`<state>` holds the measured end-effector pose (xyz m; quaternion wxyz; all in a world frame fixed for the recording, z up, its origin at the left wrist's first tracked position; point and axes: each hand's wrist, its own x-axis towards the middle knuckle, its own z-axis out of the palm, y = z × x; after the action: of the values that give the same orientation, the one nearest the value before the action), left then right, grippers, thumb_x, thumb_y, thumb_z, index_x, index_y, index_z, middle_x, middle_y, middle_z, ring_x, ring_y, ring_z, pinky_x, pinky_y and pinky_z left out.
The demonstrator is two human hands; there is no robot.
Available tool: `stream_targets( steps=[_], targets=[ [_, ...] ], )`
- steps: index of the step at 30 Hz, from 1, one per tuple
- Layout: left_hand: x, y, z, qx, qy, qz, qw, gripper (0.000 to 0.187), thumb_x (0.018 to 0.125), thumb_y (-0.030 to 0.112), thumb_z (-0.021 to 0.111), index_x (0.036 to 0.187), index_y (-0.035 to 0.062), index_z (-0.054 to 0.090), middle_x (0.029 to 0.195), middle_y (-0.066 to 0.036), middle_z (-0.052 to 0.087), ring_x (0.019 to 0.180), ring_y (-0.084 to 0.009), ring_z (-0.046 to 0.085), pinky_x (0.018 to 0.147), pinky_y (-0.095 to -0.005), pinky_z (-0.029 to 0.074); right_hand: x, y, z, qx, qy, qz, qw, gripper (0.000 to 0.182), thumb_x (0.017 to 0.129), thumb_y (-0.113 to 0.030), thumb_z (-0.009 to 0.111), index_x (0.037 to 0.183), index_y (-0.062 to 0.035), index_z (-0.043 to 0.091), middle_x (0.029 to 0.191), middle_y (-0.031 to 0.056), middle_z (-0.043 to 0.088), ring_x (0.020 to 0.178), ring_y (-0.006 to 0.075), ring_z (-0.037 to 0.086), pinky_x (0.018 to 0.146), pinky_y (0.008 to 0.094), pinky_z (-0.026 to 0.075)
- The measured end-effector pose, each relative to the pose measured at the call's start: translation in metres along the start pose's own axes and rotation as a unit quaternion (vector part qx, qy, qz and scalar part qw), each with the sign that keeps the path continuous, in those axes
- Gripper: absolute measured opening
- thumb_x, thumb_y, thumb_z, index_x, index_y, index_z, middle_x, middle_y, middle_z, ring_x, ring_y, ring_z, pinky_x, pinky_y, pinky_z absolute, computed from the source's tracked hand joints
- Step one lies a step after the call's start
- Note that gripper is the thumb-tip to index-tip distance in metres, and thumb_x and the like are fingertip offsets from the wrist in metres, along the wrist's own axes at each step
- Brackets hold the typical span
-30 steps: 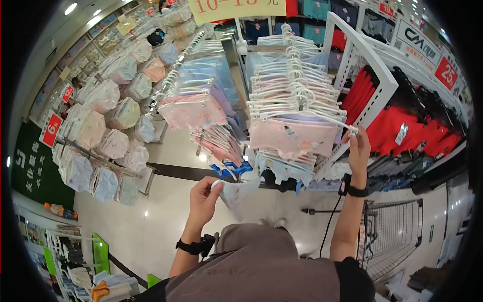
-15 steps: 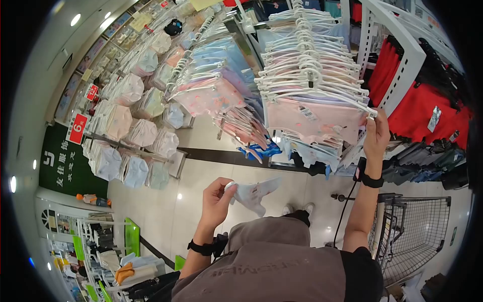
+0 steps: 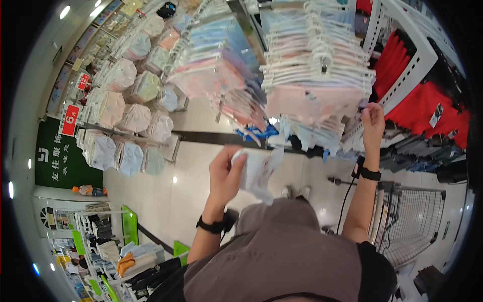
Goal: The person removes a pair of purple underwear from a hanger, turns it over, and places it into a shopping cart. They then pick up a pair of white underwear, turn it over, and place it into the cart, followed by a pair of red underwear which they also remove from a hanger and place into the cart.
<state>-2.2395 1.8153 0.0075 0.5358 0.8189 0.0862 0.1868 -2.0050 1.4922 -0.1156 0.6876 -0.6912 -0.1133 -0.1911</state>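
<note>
My left hand (image 3: 225,173) is closed on a small white printed garment (image 3: 259,176), pinched between thumb and fingers. Its cloth hangs to the right, above the floor. My right hand (image 3: 373,120) has its fingers curled together at the right end of the rack, beside a bit of lilac cloth (image 3: 363,103). What those fingers grip is blurred. Just left of them, a pale pink garment (image 3: 314,103) hangs frontmost in a dense row of white hangers (image 3: 319,65).
Left of the row hang more pink and blue garments (image 3: 206,80), then packs of folded underwear (image 3: 136,118) on hooks. Red clothes (image 3: 420,113) hang at right behind a white perforated post (image 3: 405,80). A wire shopping cart (image 3: 415,216) stands at lower right.
My left hand has lifted the white garment up and right, turning it. My right hand has come off the front hanger's end and sits slightly lower. The view has shifted a little.
</note>
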Motion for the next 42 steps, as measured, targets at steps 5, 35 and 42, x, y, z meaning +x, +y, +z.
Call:
stream_targets(
  steps=[5,35,42],
  targets=[
    [0.031,0.052,-0.010,-0.201,0.006,0.132,0.971,0.016,0.099,0.019,0.056,0.099,0.0027,0.057,0.084,0.001,0.059,0.074,-0.0038,0.050,0.067,-0.0203,0.041,-0.094,0.030,0.085,0.127,-0.158,0.099,0.974,0.055,0.097,-0.048,0.048,0.131,-0.0046,0.048,0.126,0.0101,0.055,0.115,0.0186,0.051,0.100,0.0339,0.037],
    [0.045,0.048,-0.107,-0.114,0.287,0.181,0.934,0.021,0.100,0.021,0.055,0.097,0.0006,0.058,0.080,-0.003,0.064,0.069,-0.0049,0.056,0.060,-0.0184,0.043,-0.061,-0.246,0.118,0.015,-0.063,-0.059,0.996,0.026,0.095,-0.020,0.063,0.103,0.0047,0.066,0.086,-0.0009,0.064,0.075,0.0037,0.052,0.066,0.0195,0.042],
    [0.043,0.067,-0.109,-0.163,0.249,0.226,0.927,0.019,0.099,0.018,0.055,0.099,-0.0009,0.058,0.079,-0.002,0.061,0.064,-0.0030,0.050,0.055,-0.0184,0.038,-0.063,-0.260,0.108,0.032,-0.035,-0.065,0.997,0.024,0.094,-0.019,0.065,0.104,0.0030,0.067,0.086,-0.0005,0.065,0.076,0.0040,0.054,0.067,0.0198,0.043]
  ],
)
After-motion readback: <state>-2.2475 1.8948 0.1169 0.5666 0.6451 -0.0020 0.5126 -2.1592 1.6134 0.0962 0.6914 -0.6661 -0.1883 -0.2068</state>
